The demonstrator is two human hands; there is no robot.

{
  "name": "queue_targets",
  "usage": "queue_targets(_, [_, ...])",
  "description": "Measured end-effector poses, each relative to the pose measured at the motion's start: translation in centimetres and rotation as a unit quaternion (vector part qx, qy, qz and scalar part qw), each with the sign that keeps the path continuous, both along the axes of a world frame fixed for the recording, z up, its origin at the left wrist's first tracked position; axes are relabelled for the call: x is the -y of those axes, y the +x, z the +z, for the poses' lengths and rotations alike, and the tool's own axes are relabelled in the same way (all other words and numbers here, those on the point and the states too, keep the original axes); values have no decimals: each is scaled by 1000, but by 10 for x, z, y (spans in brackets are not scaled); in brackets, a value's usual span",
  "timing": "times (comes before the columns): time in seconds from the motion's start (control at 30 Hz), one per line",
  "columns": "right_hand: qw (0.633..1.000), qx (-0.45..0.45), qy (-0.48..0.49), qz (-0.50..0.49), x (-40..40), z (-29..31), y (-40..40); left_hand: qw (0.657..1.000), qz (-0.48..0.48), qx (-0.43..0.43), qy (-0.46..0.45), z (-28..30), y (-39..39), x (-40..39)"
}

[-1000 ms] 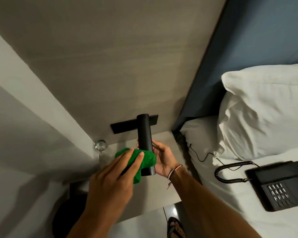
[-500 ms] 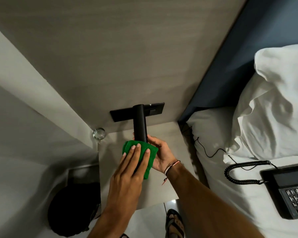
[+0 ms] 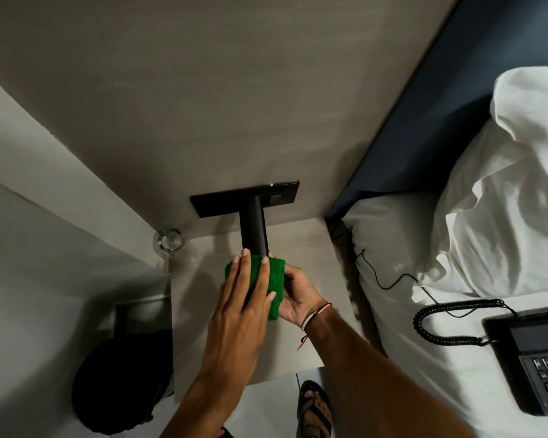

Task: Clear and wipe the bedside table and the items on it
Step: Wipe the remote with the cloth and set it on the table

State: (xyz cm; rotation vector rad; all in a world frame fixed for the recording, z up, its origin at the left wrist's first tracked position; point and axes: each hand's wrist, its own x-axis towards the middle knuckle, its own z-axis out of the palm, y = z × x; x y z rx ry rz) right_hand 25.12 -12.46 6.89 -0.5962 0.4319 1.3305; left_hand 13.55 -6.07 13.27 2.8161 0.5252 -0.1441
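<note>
A long black handset-like object (image 3: 254, 226) is held above the beige bedside table (image 3: 203, 317). My right hand (image 3: 301, 295) grips its lower end from the right. My left hand (image 3: 244, 308) lies flat with extended fingers, pressing a green cloth (image 3: 274, 276) around the lower part of the black object. The object's upper half sticks out toward the wall, in front of a black wall panel (image 3: 222, 202). A clear glass (image 3: 169, 240) stands at the table's back left corner.
A black telephone (image 3: 532, 358) with a coiled cord (image 3: 440, 320) lies on the white bed at right, beside white pillows (image 3: 503, 216). A dark round bin (image 3: 121, 384) sits on the floor left of the table. My sandalled foot (image 3: 314, 409) is below.
The green cloth and my left hand have slid down the black object toward its lower end, and my fingers have straightened. The view has shifted left, pushing the telephone toward the right edge.
</note>
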Motion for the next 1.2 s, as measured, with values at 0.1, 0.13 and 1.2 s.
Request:
queue_targets(0.1, [1000, 3, -6, -9, -1, -4, 2, 999, -16, -39, 27, -10, 6, -7])
queue_targets(0.13, [1000, 7, -5, -10, 0, -6, 2, 999, -11, -32, 31, -10, 9, -8])
queue_targets(1.2, [998, -22, 44, 27, 8, 3, 10, 958, 161, 206, -119, 4, 60, -41])
